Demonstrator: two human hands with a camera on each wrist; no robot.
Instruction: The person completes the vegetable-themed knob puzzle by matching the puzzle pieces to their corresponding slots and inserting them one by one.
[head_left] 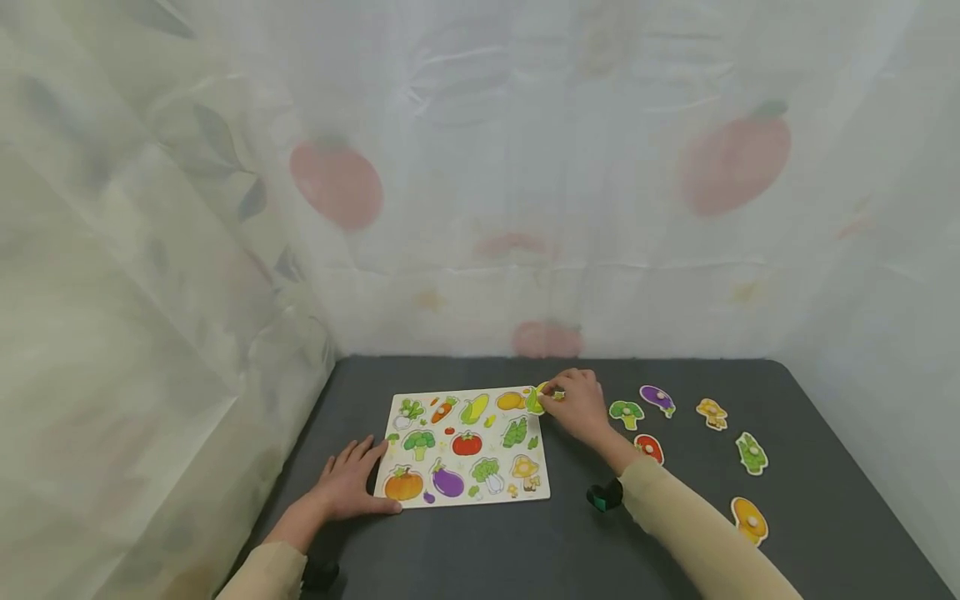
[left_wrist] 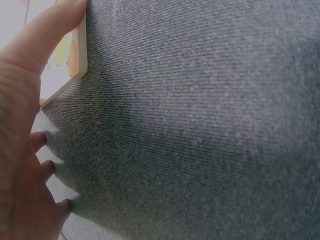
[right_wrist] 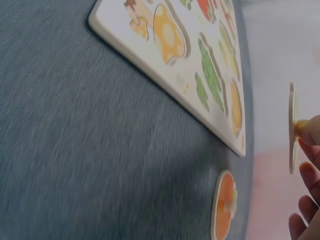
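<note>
A white wooden puzzle board point(head_left: 442, 431) with vegetable pictures lies on the dark table. At its left edge rests my left hand point(head_left: 350, 482), fingers spread and the thumb along the near-left corner. Over the board's far-right corner, my right hand point(head_left: 577, 406) pinches a green-and-yellow puzzle piece, apparently corn point(head_left: 536, 400), raised above the surface. The right wrist view shows that held piece point(right_wrist: 292, 130) edge-on, its knob between thumb and finger. Below it an orange knobbed piece point(right_wrist: 223, 205) lies on the table beside the board, mostly covered by my hand in the head view.
Right of the board lie loose knobbed pieces: a broccoli point(head_left: 626, 412), an eggplant point(head_left: 657, 399), a mushroom point(head_left: 712, 413), a red tomato-like piece point(head_left: 648, 448), a green piece point(head_left: 752, 454) and a yellow-orange piece point(head_left: 749, 521). A printed curtain point(head_left: 465, 300) hangs behind the table.
</note>
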